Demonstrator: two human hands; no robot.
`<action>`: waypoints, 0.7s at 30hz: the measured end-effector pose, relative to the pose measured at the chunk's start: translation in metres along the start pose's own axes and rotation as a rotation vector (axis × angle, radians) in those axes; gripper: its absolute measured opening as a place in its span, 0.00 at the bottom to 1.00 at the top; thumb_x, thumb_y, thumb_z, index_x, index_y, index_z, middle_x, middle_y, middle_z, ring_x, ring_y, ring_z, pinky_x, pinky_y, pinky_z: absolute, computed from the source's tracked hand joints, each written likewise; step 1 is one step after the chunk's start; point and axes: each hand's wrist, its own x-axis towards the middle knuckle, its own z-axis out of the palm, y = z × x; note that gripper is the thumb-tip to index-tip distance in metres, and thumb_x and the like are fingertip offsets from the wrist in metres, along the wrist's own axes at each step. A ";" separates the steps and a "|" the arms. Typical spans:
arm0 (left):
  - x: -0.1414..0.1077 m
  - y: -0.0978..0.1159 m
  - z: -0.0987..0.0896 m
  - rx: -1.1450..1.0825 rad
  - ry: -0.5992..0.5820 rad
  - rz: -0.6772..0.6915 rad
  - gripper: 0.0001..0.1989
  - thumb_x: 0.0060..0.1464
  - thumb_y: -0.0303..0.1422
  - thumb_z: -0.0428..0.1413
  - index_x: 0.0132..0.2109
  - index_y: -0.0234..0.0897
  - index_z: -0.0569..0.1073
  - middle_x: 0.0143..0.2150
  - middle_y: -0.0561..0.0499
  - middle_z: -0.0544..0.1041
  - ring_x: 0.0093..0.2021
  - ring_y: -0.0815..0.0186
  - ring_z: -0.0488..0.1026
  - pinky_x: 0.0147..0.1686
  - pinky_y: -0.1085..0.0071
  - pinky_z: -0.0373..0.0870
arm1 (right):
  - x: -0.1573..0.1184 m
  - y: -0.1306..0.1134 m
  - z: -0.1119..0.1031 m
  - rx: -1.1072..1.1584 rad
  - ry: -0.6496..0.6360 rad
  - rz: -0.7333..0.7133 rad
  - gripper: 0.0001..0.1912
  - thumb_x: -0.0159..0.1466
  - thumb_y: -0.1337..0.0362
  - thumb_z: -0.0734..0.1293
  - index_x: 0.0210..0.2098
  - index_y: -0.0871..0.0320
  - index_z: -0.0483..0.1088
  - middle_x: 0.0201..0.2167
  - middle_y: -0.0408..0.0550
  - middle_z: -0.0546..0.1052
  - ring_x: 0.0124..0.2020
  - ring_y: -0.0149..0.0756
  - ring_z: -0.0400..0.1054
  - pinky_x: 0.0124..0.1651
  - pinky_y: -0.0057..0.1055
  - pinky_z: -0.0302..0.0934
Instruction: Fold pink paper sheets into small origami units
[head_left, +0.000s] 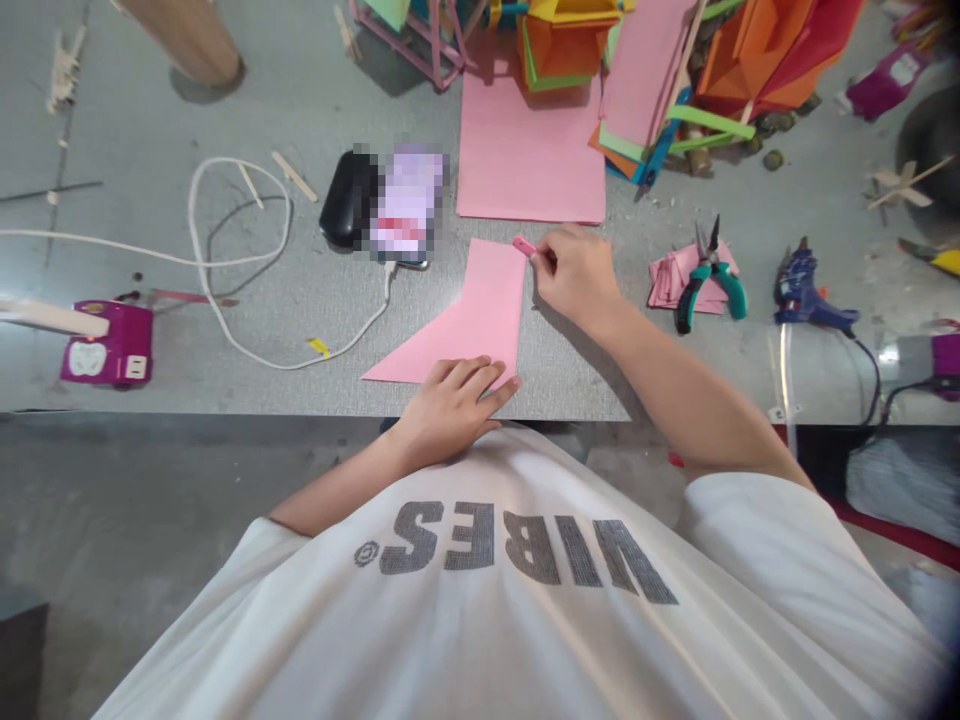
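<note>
The left hand [450, 410], fingers apart, pressed the pink paper sheet [491, 300] near the desk's [225, 392] front edge; the right hand [577, 268] pinched a small pink piece [523, 245]. The sheet seemed light, creasable, best held flat by its margins.

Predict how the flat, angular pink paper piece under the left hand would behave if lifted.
The pink paper piece will probably feel light and floppy, looking thin. Its long point, tapering toward the left, would likely droop. A tug could crease it, since the left hand rests on its lower edge.
</note>
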 end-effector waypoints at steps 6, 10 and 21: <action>0.004 -0.007 -0.020 -0.207 -0.088 -0.045 0.35 0.76 0.47 0.65 0.79 0.34 0.71 0.77 0.31 0.77 0.79 0.39 0.72 0.73 0.43 0.72 | -0.005 -0.004 -0.012 -0.064 0.085 0.062 0.12 0.80 0.57 0.65 0.50 0.53 0.80 0.54 0.62 0.85 0.52 0.58 0.78 0.57 0.54 0.69; 0.010 -0.022 -0.035 -0.332 -0.086 -0.031 0.16 0.82 0.37 0.54 0.66 0.36 0.79 0.71 0.36 0.83 0.73 0.45 0.78 0.69 0.46 0.76 | -0.026 -0.012 -0.023 -0.013 -0.029 -0.145 0.13 0.81 0.57 0.64 0.50 0.51 0.81 0.52 0.58 0.85 0.54 0.57 0.77 0.59 0.53 0.68; 0.044 -0.077 -0.024 -0.199 0.096 -0.202 0.17 0.77 0.30 0.50 0.63 0.40 0.80 0.71 0.36 0.80 0.74 0.46 0.75 0.71 0.42 0.68 | -0.038 -0.010 -0.015 0.036 -0.136 -0.348 0.12 0.78 0.62 0.66 0.46 0.51 0.84 0.49 0.58 0.86 0.55 0.59 0.75 0.60 0.57 0.63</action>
